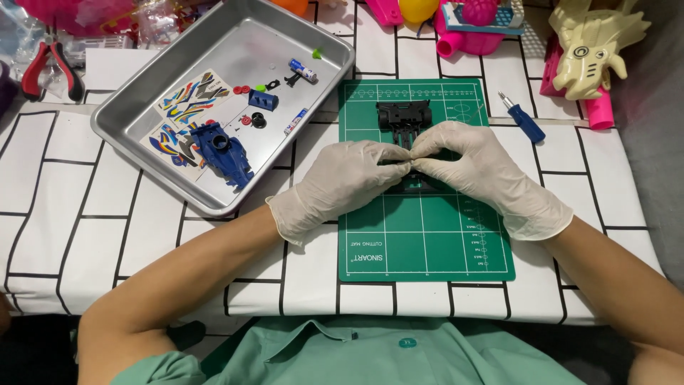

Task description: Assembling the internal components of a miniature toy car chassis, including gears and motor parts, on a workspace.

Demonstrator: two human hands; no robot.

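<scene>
Head view: black toy chassis (404, 114) under both gloved hands' grip.

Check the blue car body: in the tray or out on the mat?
In the tray. The blue car body lies in the metal tray beside the sticker sheets, clear of both hands, which work on the black chassis on the green mat.

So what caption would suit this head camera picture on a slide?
Gloved left hand and right hand pinch a black toy car frame on a green mat.
</scene>
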